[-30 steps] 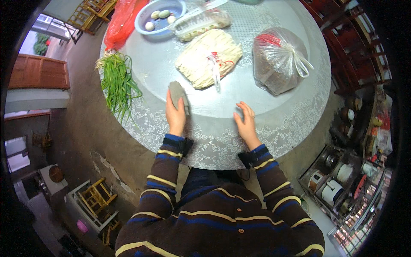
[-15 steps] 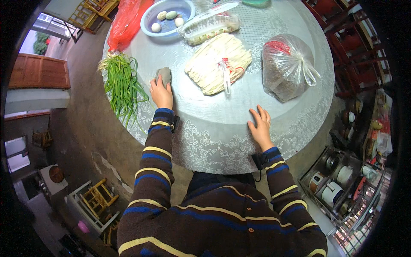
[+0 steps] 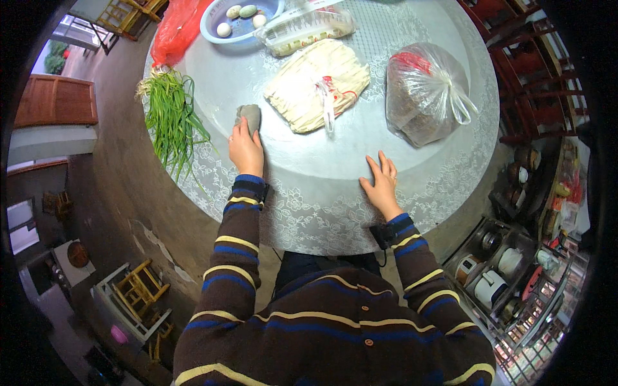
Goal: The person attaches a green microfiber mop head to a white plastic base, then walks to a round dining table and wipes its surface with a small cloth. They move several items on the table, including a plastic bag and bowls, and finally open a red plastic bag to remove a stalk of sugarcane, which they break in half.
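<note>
1. Nearest the body, the right hand (image 3: 381,183) lies flat on the round table (image 3: 322,219), palm down, fingers spread and released, grasping nothing; its striped sleeve comes in from the lower edge

2. A little farther out on the left, the left hand (image 3: 245,149) presses down on a grey cloth (image 3: 249,118); its fingers are curled over the cloth's near end and hold it against the tabletop; the cloth lies bunched on the bare centre of the table, left of the middle

3. Just left of that hand, a bunch of green chives (image 3: 170,122) lies over the table's lace-patterned edge, roots pointing away from the person; near the cloth but apart from it

4. Beyond the cloth and to its right, a bundle of pale noodles (image 3: 309,87) in clear wrap, tied with a red and white band, lies slantwise; well apart from the right hand

5. Right of the noodles, a knotted clear plastic bag (image 3: 421,96) with brownish contents stands near the table's right side

6. Farthest out, a blue bowl (image 3: 222,35) holds several eggs (image 3: 239,11); beside it on the right lies a clear packet of food (image 3: 302,29); on the left a red plastic bag (image 3: 177,32) sits at the table's edge
</note>
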The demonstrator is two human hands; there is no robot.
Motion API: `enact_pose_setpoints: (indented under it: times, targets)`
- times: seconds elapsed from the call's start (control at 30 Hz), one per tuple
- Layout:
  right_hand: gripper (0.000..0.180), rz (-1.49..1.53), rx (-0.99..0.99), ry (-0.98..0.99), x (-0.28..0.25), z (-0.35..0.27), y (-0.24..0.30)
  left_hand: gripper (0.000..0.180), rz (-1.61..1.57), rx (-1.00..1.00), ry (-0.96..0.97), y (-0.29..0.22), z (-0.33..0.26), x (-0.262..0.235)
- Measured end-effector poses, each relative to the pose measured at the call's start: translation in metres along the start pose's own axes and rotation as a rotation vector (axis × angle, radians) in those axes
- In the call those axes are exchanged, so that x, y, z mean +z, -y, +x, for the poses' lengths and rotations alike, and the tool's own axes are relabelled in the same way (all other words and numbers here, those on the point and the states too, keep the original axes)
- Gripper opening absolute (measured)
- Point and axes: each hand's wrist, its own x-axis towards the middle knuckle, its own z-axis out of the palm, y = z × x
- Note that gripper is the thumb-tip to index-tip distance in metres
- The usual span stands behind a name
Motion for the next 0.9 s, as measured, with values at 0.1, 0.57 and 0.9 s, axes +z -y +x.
enact_pose_setpoints:
  times: [0.1, 0.57, 0.9]
  targets:
    - [0.064, -0.014, -0.011, 0.006, 0.001, -0.001, -0.003, 0.05, -0.01, -0.024, 0.002, -0.019, -0.023, -0.001]
    - [0.056, 0.123, -0.122, 0.089, -0.015, -0.008, -0.023, 0.056, -0.059, -0.026, 0.131, -0.125, -0.126, 0.004]
    - [0.053, 0.326, -0.188, 0.086, -0.044, -0.014, -0.051, 0.057, -0.123, 0.179, 0.19, -0.229, -0.14, 0.036]
